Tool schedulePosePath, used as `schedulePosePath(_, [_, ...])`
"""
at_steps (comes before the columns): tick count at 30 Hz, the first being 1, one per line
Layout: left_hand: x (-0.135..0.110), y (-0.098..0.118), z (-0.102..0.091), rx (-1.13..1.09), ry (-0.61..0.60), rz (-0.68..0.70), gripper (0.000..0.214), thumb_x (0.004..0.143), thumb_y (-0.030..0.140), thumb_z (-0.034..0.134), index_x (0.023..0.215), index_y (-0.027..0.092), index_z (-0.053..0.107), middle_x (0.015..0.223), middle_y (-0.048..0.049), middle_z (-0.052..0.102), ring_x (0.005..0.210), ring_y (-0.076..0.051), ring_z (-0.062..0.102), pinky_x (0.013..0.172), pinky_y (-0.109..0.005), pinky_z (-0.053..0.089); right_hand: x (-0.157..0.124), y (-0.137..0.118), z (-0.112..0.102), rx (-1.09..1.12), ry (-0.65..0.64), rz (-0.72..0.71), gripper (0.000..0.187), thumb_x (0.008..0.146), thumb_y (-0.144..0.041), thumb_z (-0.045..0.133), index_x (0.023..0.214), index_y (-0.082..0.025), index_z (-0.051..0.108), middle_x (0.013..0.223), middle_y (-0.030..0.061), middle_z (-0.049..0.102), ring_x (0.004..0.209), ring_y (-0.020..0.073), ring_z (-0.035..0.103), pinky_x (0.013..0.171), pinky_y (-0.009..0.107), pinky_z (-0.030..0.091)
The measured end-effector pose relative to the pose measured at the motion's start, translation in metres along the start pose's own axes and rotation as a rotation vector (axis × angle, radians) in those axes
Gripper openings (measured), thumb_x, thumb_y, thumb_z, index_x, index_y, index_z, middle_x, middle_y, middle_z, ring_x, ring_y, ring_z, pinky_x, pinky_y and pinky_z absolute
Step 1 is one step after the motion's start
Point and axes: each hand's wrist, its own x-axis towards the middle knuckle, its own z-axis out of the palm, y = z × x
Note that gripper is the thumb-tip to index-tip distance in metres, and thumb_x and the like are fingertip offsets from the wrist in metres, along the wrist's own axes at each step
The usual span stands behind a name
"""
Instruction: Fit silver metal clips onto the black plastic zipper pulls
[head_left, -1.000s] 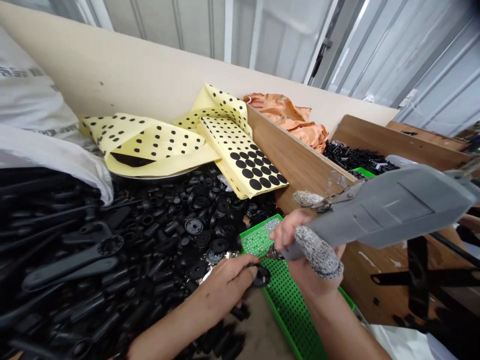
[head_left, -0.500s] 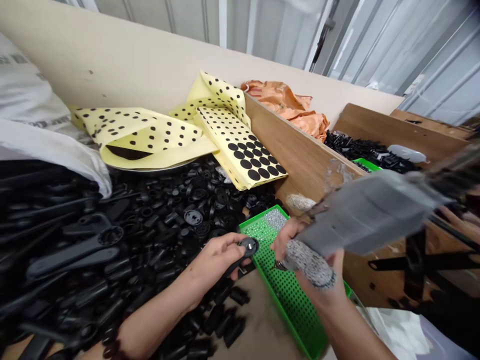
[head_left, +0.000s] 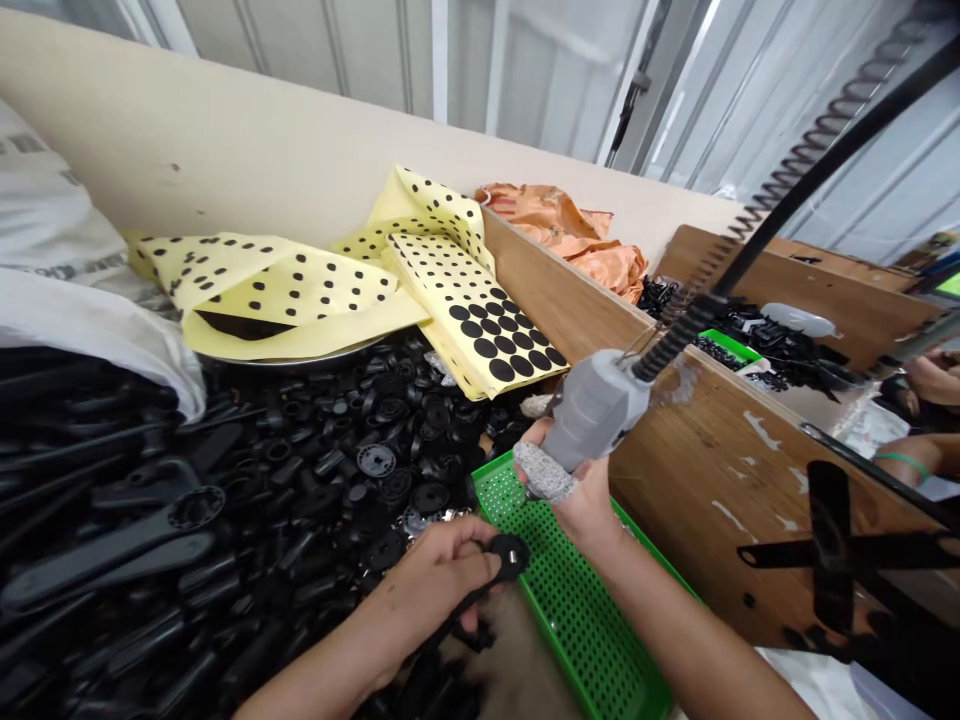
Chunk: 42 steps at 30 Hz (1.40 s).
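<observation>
A heap of black moulded plastic parts [head_left: 300, 470] fills the lower left, beside a green perforated tray [head_left: 577, 620]. The right hand [head_left: 570, 495], one finger in a grey knit guard [head_left: 544, 472], closes around a grey rotary tool [head_left: 596, 410]; the left hand [head_left: 427, 585] grips a round-headed black plastic arm [head_left: 510, 556] above the tray's edge.

**Head-worn camera looked forward and down over the bench**

The camera rode on the person's head, tilted forward and down. Closest to the lens were the left hand [head_left: 431, 585], gripping a black plastic part [head_left: 510, 556], and the right hand [head_left: 570, 490], gripping a grey rotary tool [head_left: 596, 410]. Just beyond lay a green perforated tray [head_left: 577, 620], with a wooden partition [head_left: 712, 450] farther off and a corrugated wall [head_left: 525, 70] at the top.
</observation>
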Motion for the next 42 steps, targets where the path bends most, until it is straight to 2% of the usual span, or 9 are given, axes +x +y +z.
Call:
schedulePosePath(6, [0.004, -0.001, -0.001, -0.02, 0.033, -0.065, 0.024, 0.064, 0.034, 0.055, 0.076, 0.014, 0.058, 0.058, 0.0018, 0.06, 0.036, -0.006, 0.045, 0.041, -0.019, 0.031, 0.002, 0.011, 0.001, -0.004, 0.052, 0.003, 0.02, 0.063, -0.024, 0.068, 0.056, -0.016, 0.051, 0.048, -0.0039, 0.049, 0.045, 0.0095, 0.044, 0.042, 0.023, 0.033])
schedulePosePath(19, [0.004, 0.001, -0.002, -0.018, 0.047, -0.068, 0.022, 0.064, 0.032, 0.054, 0.073, 0.013, 0.06, 0.059, 0.0009, 0.06, 0.037, -0.007, 0.046, 0.04, -0.019, 0.034, 0.004, 0.021, -0.002, 0.002, 0.077, 0.005, 0.021, 0.066, -0.027, 0.066, 0.056, -0.016, 0.051, 0.049, -0.0034, 0.05, 0.046, 0.0098, 0.045, 0.044, 0.024, 0.034])
schedulePosePath(27, [0.007, -0.005, -0.003, -0.016, 0.044, -0.046, 0.023, 0.066, 0.033, 0.055, 0.075, 0.013, 0.06, 0.061, 0.0005, 0.061, 0.036, -0.006, 0.047, 0.038, -0.018, 0.03, 0.0, 0.02, 0.0, -0.012, 0.098, 0.024, 0.02, 0.065, -0.029, 0.066, 0.061, -0.018, 0.051, 0.049, -0.0046, 0.05, 0.044, 0.0095, 0.044, 0.043, 0.024, 0.034])
schedulePosePath(30, [0.006, -0.004, -0.002, -0.023, 0.055, -0.024, 0.021, 0.067, 0.033, 0.055, 0.073, 0.013, 0.06, 0.059, 0.0013, 0.059, 0.038, -0.007, 0.046, 0.04, -0.019, 0.032, 0.001, 0.013, -0.001, -0.006, 0.105, -0.013, 0.023, 0.066, -0.031, 0.067, 0.058, -0.018, 0.05, 0.051, -0.0039, 0.049, 0.047, 0.0103, 0.045, 0.046, 0.025, 0.036])
schedulePosePath(33, [0.006, -0.004, -0.002, -0.038, 0.057, -0.035, 0.022, 0.065, 0.033, 0.056, 0.073, 0.013, 0.061, 0.058, 0.0018, 0.058, 0.037, -0.007, 0.045, 0.039, -0.02, 0.032, 0.0, -0.006, -0.005, 0.016, 0.092, -0.052, 0.027, 0.066, -0.038, 0.068, 0.059, -0.018, 0.051, 0.053, -0.0033, 0.049, 0.051, 0.012, 0.047, 0.051, 0.027, 0.039])
schedulePosePath(37, [0.007, -0.003, -0.002, -0.036, 0.057, -0.053, 0.021, 0.064, 0.031, 0.055, 0.071, 0.013, 0.061, 0.057, 0.0013, 0.059, 0.036, -0.007, 0.044, 0.038, -0.019, 0.03, -0.007, -0.033, -0.008, 0.075, -0.049, -0.007, 0.049, 0.073, -0.065, 0.046, 0.058, -0.019, 0.054, 0.053, -0.0003, 0.049, 0.05, 0.0146, 0.047, 0.054, 0.032, 0.041])
schedulePosePath(39, [0.007, -0.003, -0.002, -0.041, 0.056, -0.041, 0.019, 0.065, 0.03, 0.055, 0.069, 0.013, 0.06, 0.057, 0.0015, 0.059, 0.037, -0.007, 0.044, 0.039, -0.019, 0.031, -0.014, -0.04, -0.007, 0.092, -0.083, 0.006, 0.052, 0.073, -0.069, 0.042, 0.058, -0.021, 0.056, 0.053, 0.0001, 0.049, 0.049, 0.0155, 0.047, 0.055, 0.034, 0.042])
schedulePosePath(42, [0.006, -0.002, -0.002, -0.053, 0.049, -0.024, 0.014, 0.064, 0.028, 0.054, 0.067, 0.015, 0.058, 0.056, 0.002, 0.058, 0.039, -0.008, 0.045, 0.039, -0.019, 0.033, -0.023, -0.041, -0.003, 0.103, -0.103, 0.032, 0.047, 0.073, -0.066, 0.044, 0.058, -0.023, 0.056, 0.052, 0.0003, 0.049, 0.05, 0.0172, 0.047, 0.057, 0.036, 0.044])
